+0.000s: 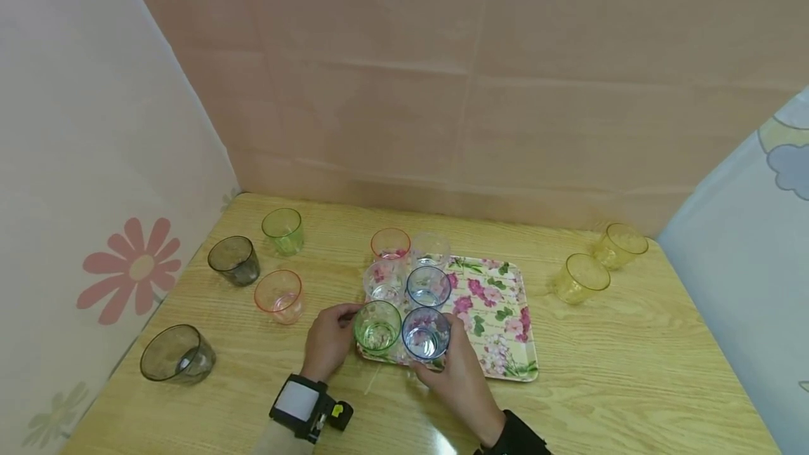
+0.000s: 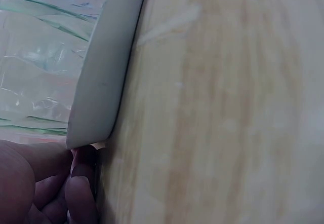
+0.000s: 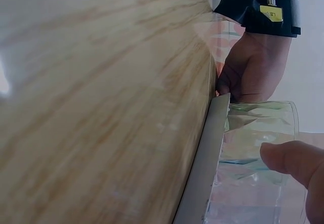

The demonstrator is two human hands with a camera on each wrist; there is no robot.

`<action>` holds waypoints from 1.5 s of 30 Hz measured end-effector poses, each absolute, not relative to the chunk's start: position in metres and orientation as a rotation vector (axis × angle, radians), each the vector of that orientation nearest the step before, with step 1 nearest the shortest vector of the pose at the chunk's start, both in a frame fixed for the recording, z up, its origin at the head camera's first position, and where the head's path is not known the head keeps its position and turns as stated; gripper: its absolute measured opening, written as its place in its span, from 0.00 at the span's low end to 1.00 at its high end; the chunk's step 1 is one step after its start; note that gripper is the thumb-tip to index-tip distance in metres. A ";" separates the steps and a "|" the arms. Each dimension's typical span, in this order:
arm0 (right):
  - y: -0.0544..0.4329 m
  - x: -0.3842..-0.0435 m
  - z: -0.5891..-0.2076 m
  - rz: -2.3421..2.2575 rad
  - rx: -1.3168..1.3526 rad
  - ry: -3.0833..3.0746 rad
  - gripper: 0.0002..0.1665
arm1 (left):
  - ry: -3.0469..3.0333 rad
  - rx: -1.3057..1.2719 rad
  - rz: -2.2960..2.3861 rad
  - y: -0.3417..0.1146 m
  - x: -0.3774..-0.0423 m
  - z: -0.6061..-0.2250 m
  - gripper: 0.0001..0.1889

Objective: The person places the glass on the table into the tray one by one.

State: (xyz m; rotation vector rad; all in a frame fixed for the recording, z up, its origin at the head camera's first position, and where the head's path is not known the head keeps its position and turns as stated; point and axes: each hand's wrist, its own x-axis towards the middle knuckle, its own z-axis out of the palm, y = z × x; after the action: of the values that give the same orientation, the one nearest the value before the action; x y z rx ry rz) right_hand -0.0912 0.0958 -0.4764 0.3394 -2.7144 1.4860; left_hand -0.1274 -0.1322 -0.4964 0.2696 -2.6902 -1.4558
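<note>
Beige backdrop (image 1: 480, 76) behind, wooden surface (image 1: 632, 357) below, and I'm on the floral tray (image 1: 499, 318), mid-surface. Left grip (image 1: 329, 341) pinches its left rim, apparently stiff enough to hold by; right grip (image 1: 466, 379) clasps the near blue-rimmed cup (image 1: 426, 344) on it, probably light, hard, slippery: best taken round the sides.

1. The tabletop (image 1: 607, 364) looks like smooth wood grain, catching a glossy glare.
2. The tray (image 1: 490, 328) seems hard plastic, its printed face smooth, its outer wall matt.
3. The green tumbler (image 1: 378, 328) and blue tumbler (image 1: 426, 334) are see-through and shiny; glass or plastic, I can't tell.
4. From here the backdrop (image 1: 468, 90) looks matt and lightly creased, like thin sheeting.
</note>
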 end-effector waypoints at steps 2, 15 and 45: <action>0.096 -0.091 -0.476 1.481 0.342 -2.723 0.51 | -2.692 0.270 -1.454 -0.132 -0.127 -0.497 0.08; 0.104 -0.087 -0.471 1.574 0.303 -2.761 0.63 | -2.678 0.262 -1.466 -0.133 -0.128 -0.498 0.08; 0.246 -0.111 -0.461 0.722 -0.052 -3.374 0.27 | -2.682 0.253 -1.460 -0.133 -0.128 -0.499 0.08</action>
State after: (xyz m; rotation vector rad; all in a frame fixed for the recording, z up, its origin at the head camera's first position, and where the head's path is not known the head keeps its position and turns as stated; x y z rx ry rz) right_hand -0.1108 0.2461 -0.4610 -0.0515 -3.3741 0.7218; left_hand -0.1281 -0.1330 -0.4990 0.2530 -2.6816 -1.4601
